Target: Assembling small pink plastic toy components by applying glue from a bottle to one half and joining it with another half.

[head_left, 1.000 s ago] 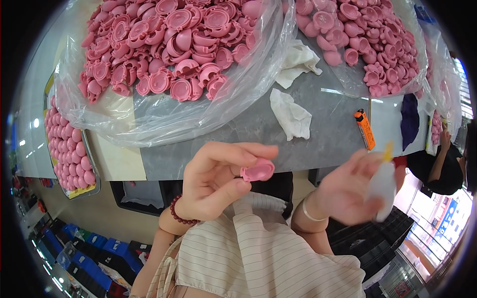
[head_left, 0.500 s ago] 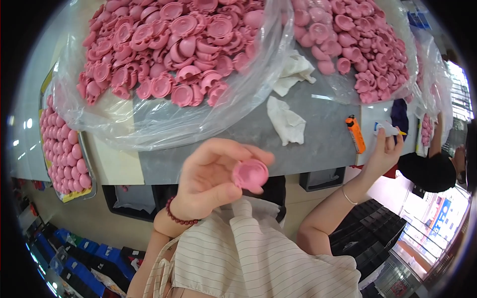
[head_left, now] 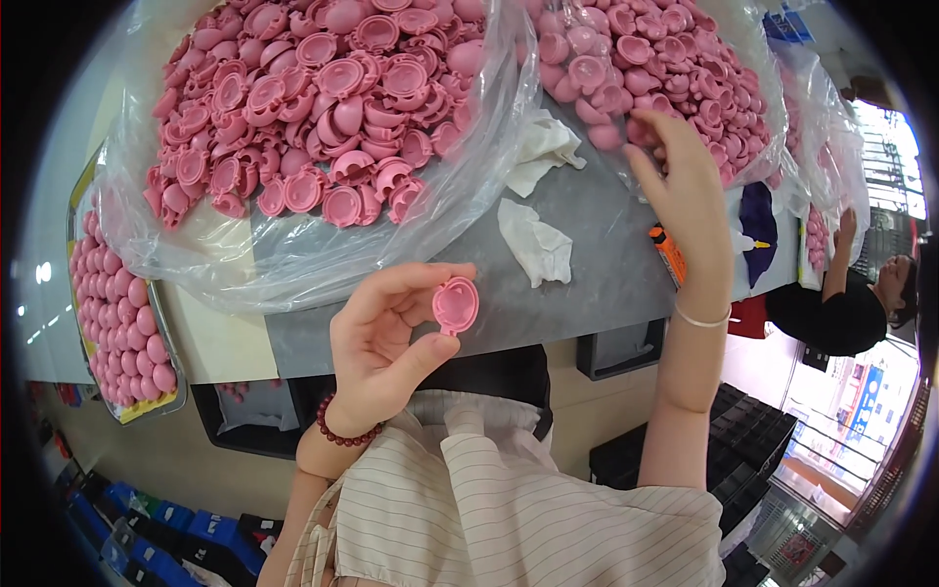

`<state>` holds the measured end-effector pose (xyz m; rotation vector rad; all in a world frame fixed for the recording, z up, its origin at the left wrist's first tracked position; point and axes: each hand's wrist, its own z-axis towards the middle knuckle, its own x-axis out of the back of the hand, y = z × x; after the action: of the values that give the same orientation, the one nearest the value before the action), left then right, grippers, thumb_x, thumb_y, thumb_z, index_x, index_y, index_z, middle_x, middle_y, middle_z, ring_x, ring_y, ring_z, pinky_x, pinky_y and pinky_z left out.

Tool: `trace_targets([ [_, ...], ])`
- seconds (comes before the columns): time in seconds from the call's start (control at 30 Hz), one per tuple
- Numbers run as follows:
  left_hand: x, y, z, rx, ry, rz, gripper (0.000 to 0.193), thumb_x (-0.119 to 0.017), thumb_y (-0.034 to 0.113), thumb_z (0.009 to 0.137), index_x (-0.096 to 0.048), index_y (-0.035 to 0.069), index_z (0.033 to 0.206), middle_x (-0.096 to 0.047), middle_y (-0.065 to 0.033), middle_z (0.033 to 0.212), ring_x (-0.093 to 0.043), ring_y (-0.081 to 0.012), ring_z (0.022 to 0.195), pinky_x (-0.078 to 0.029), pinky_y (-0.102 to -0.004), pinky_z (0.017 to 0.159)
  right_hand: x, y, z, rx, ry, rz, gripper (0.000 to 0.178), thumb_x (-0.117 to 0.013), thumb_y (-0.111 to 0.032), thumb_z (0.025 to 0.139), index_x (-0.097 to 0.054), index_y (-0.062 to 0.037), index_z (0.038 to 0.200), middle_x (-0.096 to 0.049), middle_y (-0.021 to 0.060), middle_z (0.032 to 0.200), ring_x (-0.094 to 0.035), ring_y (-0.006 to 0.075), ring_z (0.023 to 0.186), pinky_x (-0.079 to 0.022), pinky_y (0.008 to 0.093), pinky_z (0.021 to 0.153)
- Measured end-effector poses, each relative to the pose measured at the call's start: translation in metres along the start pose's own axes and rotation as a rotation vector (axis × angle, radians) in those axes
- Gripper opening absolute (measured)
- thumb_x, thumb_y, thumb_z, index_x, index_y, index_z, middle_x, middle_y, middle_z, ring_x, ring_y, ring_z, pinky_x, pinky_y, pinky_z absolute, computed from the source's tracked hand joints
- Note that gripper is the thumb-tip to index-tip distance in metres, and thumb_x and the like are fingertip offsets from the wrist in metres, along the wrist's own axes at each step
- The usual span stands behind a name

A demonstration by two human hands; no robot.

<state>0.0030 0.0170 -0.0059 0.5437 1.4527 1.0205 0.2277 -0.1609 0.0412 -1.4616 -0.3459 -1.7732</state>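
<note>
A round pink plastic half-shell (head_left: 456, 305) with a rimmed edge is pinched upright in my left hand (head_left: 377, 347), between thumb and fingers, its hollow side in view. My right hand (head_left: 685, 186) reaches over the table to the near edge of the right-hand heap of pink plastic pieces (head_left: 636, 54). Its thumb and forefinger are apart, beside the pieces, with nothing visible between them. Partly behind the right forearm lie an orange tool like a box cutter (head_left: 669, 254) and a white squeeze bottle with a yellow tip (head_left: 747, 242).
A larger heap of pink half-shells (head_left: 342, 78) lies on a clear plastic bag (head_left: 293, 264) at the left. Crumpled white cloths (head_left: 536, 245) sit between the heaps. Far left stands a tray of pink domes (head_left: 122, 323). A dark cloth (head_left: 758, 220) and a co-worker (head_left: 831, 313) are at the right.
My right hand has put down the white bottle and moved left and forward to the right-hand heap. My left hand still holds the half-shell, now turned more upright and slightly further left.
</note>
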Motion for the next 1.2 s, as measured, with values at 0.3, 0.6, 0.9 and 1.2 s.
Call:
trace_targets([
  [0.3,-0.001,0.004,0.001,0.113,0.096,-0.136,0.049,-0.067,0.020,0.073,-0.042,-0.003,0.109,-0.054,-0.0198,0.105,-0.057,-0.0182,0.087,-0.048,-0.0265,0.070,0.012,-0.022,-0.035,-0.123,0.075,0.445,0.021,-0.061,-0.002,0.073,-0.055,0.0004,0.093,-0.058,0.0035,0.082,-0.053,0.0096,0.068,-0.040,0.0224,0.061],
  [0.6,-0.001,0.004,0.001,0.212,0.068,-0.294,0.047,-0.064,0.015,0.075,-0.039,-0.001,0.112,-0.053,-0.0233,0.106,-0.060,-0.0196,0.075,-0.049,-0.0268,0.067,-0.015,-0.039,-0.085,-0.319,0.009,0.405,0.022,-0.067,-0.003,0.068,-0.058,-0.0002,0.088,-0.056,0.0020,0.076,-0.047,0.0075,0.062,-0.036,0.0176,0.055],
  [0.9,0.000,-0.004,-0.006,0.251,-0.144,-0.610,0.045,-0.058,0.008,0.079,-0.036,-0.001,0.117,-0.047,-0.0236,0.115,-0.058,-0.0185,0.090,-0.045,-0.0296,0.082,-0.006,-0.056,-0.088,-0.255,0.037,0.191,0.028,-0.069,-0.004,0.062,-0.059,-0.0005,0.088,-0.055,0.0051,0.079,-0.049,0.0109,0.064,-0.038,0.0205,0.051],
  [1.2,-0.018,-0.003,-0.007,0.133,-0.089,-0.132,0.042,-0.054,-0.009,0.074,-0.040,-0.005,0.114,-0.048,-0.0219,0.115,-0.056,-0.0215,0.096,-0.044,-0.0310,0.085,0.014,-0.094,-0.089,-0.011,0.079,0.698,0.030,-0.071,0.000,0.057,-0.060,0.0012,0.085,-0.059,0.0116,0.082,-0.054,0.0177,0.067,-0.041,0.0222,0.055],
])
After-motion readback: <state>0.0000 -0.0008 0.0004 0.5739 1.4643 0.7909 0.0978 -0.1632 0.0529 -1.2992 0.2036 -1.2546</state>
